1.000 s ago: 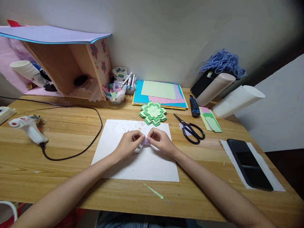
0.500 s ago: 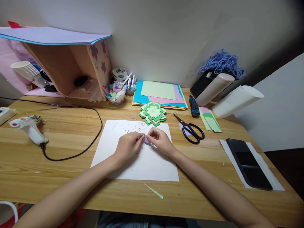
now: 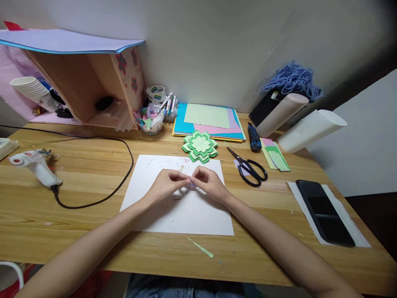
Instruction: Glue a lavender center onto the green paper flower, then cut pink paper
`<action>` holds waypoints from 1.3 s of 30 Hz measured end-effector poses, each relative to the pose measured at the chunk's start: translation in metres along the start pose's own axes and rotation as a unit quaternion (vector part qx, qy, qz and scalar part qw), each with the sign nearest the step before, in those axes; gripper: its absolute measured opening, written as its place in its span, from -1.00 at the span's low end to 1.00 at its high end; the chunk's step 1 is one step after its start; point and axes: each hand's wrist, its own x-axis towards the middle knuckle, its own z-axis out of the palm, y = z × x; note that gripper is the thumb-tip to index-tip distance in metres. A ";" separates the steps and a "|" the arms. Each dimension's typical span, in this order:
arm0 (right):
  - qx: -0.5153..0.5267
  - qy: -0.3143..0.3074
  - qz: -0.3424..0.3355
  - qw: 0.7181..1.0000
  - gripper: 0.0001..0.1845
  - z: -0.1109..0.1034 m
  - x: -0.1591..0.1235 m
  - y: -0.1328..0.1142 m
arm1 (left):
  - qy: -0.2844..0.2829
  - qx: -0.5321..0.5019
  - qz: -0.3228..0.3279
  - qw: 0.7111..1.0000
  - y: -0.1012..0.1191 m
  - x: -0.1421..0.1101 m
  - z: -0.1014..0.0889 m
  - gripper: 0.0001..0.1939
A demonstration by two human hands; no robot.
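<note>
Wooden desk [image 3: 149,256], grey wall [image 3: 211,54] behind; left grip [image 3: 164,184], right grip [image 3: 211,185] pinching purple paper [image 3: 192,185] over white sheet [image 3: 189,221].

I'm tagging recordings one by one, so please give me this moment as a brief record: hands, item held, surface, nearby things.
Left hand: pinching a small purple paper
Right hand: pinching the same piece
Held over: white sheet, marked with smudges
Surface: wooden desk
Beyond hands: layered green paper flower
Right of sheet: black-handled scissors
Left of sheet: white glue gun
</note>
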 end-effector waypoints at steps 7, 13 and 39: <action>-0.003 -0.010 -0.002 1.000 -0.83 0.001 -0.001 -0.001 | 0.012 0.032 -0.005 0.999 -0.002 0.000 0.001 -0.75; 0.014 -0.010 -0.006 1.000 -0.82 0.000 0.000 -0.001 | 0.018 0.075 -0.003 0.997 -0.004 0.002 -0.001 -0.72; -0.056 0.015 -0.044 0.997 -0.85 0.001 -0.002 -0.004 | 0.024 0.123 0.051 0.991 -0.007 0.002 0.003 -0.78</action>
